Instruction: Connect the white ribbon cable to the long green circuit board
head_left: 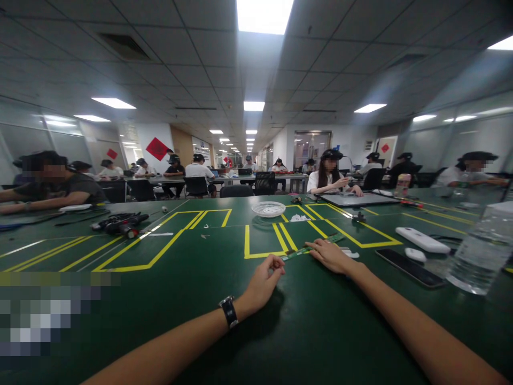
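A narrow green strip [297, 253] with pale markings, perhaps a circuit board, lies slantwise on the green table. My left hand [262, 278], with a dark watch on its wrist, is at the strip's near left end. Its fingers are curled in and the thumb is close to them; whatever is between them is hidden. Fingers stretched out, my right hand [327, 255] lies over the strip's middle and presses on it. The strip's far end shows beyond those fingers. Small white pieces [350, 253] lie just right of my right hand.
Yellow tape lines mark the table [192, 321]. Ahead is a white basket [268, 209]; to the right are a phone [409, 267], a white device [422, 240] and a clear water container [483, 251]. Black gear [122, 223] lies left. A person [329, 176] sits opposite.
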Tool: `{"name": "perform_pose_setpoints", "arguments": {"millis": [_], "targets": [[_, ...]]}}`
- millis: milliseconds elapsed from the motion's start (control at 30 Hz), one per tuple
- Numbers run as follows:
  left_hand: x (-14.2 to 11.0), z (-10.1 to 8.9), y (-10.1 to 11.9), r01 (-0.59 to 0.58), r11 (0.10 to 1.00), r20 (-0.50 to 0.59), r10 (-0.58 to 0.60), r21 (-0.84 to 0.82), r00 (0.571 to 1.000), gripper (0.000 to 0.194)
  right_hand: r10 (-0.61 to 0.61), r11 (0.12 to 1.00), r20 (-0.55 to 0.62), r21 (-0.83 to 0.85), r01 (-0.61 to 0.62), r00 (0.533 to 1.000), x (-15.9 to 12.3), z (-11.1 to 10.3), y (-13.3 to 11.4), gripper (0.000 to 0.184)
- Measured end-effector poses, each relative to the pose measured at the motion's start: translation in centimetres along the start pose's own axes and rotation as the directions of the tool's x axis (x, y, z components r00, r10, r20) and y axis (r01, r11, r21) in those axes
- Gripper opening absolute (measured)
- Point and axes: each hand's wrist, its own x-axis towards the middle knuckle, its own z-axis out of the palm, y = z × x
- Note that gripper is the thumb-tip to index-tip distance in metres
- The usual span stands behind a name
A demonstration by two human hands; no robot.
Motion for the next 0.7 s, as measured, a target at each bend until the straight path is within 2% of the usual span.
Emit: {"name": "perform_pose_setpoints", "arguments": {"millis": [233, 467, 600, 700], "targets": [[-0.1, 0.1, 0.3, 0.052, 0.999, -0.005, -0.052, 0.016, 0.999, 0.012, -0.121, 0.993, -0.033, 0.01, 0.121, 0.992, 0.0, -0.1, -2.7, 0.047], [0.0, 0.0, 0.8, 0.028, 0.999, -0.017, -0.027, 0.023, 0.999, 0.01, -0.217, 0.975, -0.049, 0.04, 0.219, 0.975, -0.1, -0.6, -4.9, 0.039], [0.1, 0.0, 0.7, 0.031, 0.999, -0.017, -0.03, 0.028, 0.999, 0.01, -0.203, 0.979, -0.03, 0.024, 0.204, 0.979, -0.1, -0.9, -5.8, 0.033], [0.1, 0.0, 0.4, 0.034, 0.999, -0.012, -0.033, 0.023, 0.999, 0.011, -0.089, 0.996, -0.049, -0.015, 0.088, 0.995, -0.1, -0.8, -6.3, 0.032]]}}
